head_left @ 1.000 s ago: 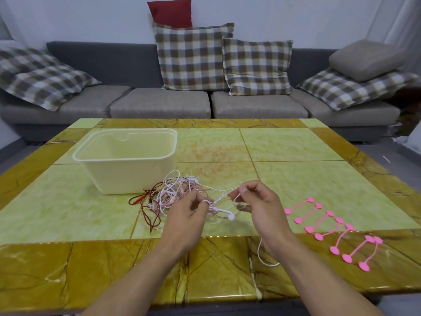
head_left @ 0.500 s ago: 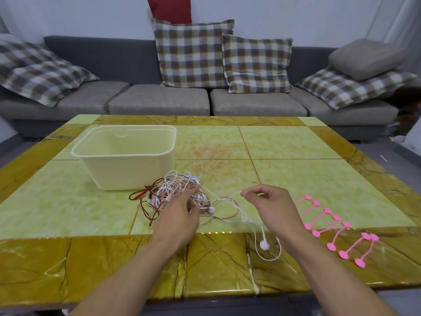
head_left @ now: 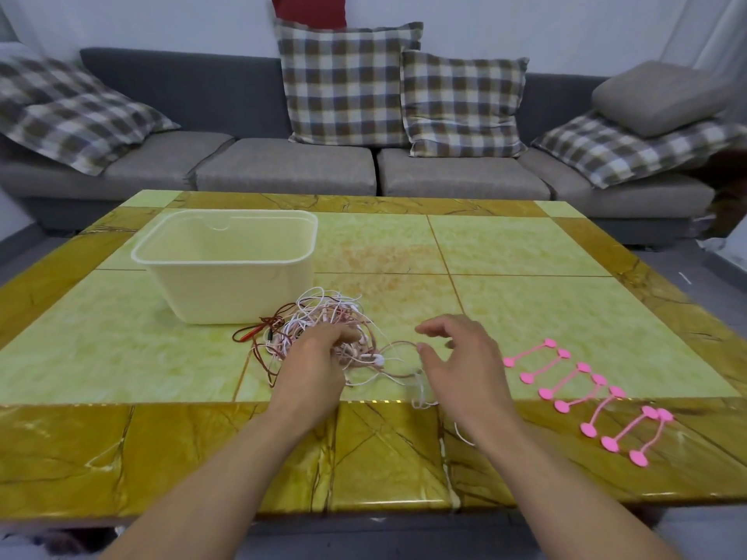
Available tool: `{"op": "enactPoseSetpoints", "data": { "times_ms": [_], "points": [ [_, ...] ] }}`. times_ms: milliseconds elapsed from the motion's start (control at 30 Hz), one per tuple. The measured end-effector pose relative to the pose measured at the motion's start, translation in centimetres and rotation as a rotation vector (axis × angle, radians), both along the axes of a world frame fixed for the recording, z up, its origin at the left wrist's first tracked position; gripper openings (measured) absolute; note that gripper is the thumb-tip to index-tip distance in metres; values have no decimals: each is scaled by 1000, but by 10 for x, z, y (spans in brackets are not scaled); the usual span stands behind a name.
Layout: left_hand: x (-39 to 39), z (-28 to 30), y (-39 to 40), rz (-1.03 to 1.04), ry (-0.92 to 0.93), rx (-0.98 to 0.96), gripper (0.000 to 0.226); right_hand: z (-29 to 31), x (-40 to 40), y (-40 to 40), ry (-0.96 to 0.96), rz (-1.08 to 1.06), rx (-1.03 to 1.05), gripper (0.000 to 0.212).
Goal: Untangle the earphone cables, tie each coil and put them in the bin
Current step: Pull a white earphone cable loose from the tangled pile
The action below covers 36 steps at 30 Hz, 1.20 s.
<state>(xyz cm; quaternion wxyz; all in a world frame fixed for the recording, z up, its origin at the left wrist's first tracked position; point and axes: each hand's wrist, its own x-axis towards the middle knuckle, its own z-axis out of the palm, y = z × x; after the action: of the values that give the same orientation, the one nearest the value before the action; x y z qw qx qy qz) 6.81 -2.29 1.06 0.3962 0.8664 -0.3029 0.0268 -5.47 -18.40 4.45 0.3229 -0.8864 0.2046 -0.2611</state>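
Note:
A tangle of white, pink and dark red earphone cables point(head_left: 319, 321) lies on the table just in front of the cream bin point(head_left: 226, 264). My left hand point(head_left: 319, 357) rests on the near side of the tangle, fingers curled into the cables. My right hand point(head_left: 461, 353) hovers to the right of the tangle with fingers spread and relaxed, holding nothing. A loose white cable point(head_left: 420, 398) with an earbud point(head_left: 378, 360) trails from the tangle toward the table's front edge, partly under my right wrist. Several pink cable ties point(head_left: 582, 394) lie in a row to the right.
The yellow-green marble table point(head_left: 525, 301) has a darker border. A grey sofa point(head_left: 283, 167) with checked cushions stands behind it.
My right hand has let go of the white cable and opened. The cable and earbud dropped onto the table. My left hand settled lower onto the tangle.

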Motion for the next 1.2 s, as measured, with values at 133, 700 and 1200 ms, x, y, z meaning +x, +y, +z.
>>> {"op": "enactPoseSetpoints", "data": {
  "times_ms": [133,700,1200],
  "points": [
    [1,1,2,3,73,-81,57,-18,15,30,121,304,-45,25],
    [6,-5,13,-37,150,90,49,39,-1,42,-490,114,830,20],
    [-5,3,4,-38,28,38,32,6,-11,-13,714,120,72,17]
  ]
}}
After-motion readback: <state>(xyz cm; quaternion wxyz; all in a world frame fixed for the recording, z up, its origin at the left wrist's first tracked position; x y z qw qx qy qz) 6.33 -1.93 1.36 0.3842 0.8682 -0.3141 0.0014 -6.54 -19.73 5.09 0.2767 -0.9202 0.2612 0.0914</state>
